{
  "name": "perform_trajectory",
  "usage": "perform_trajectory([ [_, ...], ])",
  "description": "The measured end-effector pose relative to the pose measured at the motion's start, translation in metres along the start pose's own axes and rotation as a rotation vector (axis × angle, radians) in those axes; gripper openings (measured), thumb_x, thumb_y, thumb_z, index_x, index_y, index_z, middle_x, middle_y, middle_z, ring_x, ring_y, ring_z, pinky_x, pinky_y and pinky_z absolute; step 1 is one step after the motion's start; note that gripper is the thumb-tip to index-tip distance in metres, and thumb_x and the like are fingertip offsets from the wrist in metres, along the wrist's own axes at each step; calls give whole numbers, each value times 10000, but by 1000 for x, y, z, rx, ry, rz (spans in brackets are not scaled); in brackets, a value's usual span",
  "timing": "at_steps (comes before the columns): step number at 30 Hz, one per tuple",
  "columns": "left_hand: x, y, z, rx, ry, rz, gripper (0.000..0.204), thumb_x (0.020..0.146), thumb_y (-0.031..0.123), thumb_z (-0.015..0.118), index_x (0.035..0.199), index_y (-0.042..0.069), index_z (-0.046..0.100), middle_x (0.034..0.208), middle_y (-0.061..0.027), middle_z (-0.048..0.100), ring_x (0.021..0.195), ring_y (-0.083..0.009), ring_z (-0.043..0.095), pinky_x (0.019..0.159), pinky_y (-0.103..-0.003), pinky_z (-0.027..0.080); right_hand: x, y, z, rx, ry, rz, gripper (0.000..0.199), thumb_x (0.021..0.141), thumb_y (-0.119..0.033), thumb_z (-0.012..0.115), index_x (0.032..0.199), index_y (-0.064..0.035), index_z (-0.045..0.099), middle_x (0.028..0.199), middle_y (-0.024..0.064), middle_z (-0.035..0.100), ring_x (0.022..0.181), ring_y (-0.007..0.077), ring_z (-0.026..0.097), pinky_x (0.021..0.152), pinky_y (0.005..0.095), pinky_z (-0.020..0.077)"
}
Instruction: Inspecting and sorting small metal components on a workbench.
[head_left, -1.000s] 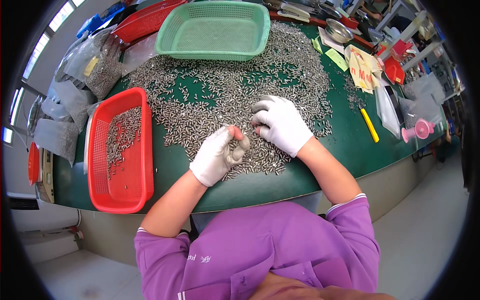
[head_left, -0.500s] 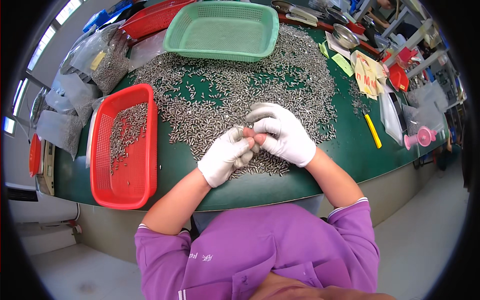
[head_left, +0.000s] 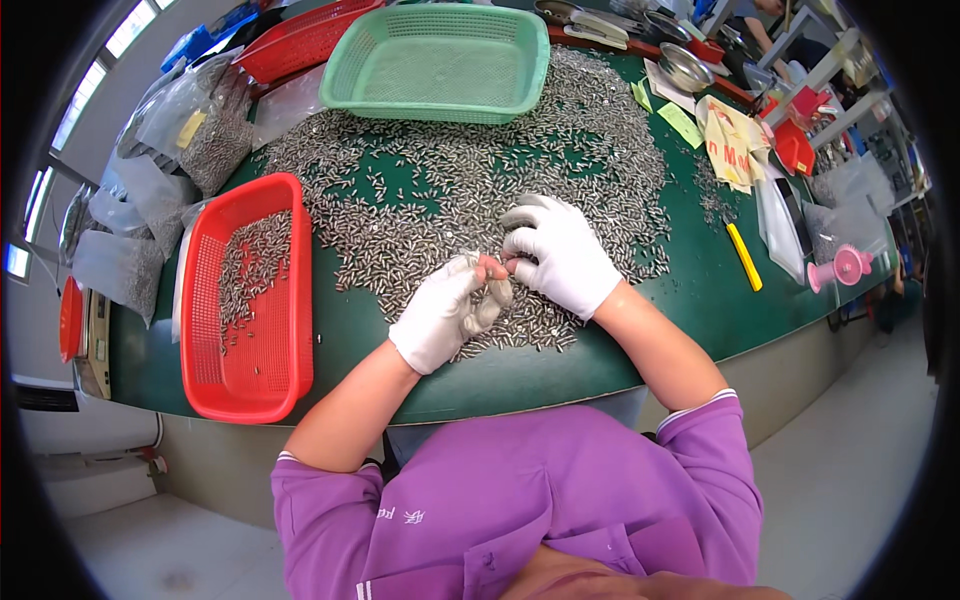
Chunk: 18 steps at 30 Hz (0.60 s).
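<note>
Small metal pin-like pieces (head_left: 400,245) lie in a wide layer over the green table (head_left: 350,355). Just above the near part of this layer, my two hands come together in white gloves with bare thumb and fingertips. My left hand (head_left: 442,312) is pinched, its fingers curled in. Close against its fingertips is my right hand (head_left: 562,260), with thumb and forefinger pinched and the other fingers bent. Whatever sits between the fingertips is too small to make out. To the left of my left hand stands a red basket (head_left: 303,330), partly filled with the same pieces.
A green basket (head_left: 335,100) stands at the back, beside another red basket (head_left: 300,45). Plastic bags of pieces (head_left: 215,150) crowd the left. On the right lie a yellow-handled cutter (head_left: 744,257), yellow slips (head_left: 681,125) and a pink spool-like holder (head_left: 848,266). Someone's arm shows at the far right.
My right hand has turned and drawn back slightly, its fingers now more over the pile. My left hand has shifted a little left, still pinched. The whole view has moved slightly.
</note>
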<state>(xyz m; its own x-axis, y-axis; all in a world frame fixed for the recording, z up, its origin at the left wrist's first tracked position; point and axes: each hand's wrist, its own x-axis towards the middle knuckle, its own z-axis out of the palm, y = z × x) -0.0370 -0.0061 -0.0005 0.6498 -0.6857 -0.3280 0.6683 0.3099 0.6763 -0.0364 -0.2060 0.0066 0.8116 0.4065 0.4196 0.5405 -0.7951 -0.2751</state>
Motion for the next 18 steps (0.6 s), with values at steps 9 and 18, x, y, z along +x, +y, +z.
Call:
perform_trajectory([
  [9,0,0,-1,36,18,32,198,935,275,538,1013,93,522,868,-40,551,573,-71,372,502,-179,302,4,2,-11,41,99,-16,107,694,-167,675,765,-96,639,976,40,622,1043,265,542,884,404,441],
  [18,3,-1,-7,-67,-26,27,191,949,290,535,986,103,516,828,-37,550,574,-78,405,510,-201,333,-2,4,-6,-81,-72,16,168,700,-170,692,849,-113,642,1080,54,605,1150,310,501,943,448,405],
])
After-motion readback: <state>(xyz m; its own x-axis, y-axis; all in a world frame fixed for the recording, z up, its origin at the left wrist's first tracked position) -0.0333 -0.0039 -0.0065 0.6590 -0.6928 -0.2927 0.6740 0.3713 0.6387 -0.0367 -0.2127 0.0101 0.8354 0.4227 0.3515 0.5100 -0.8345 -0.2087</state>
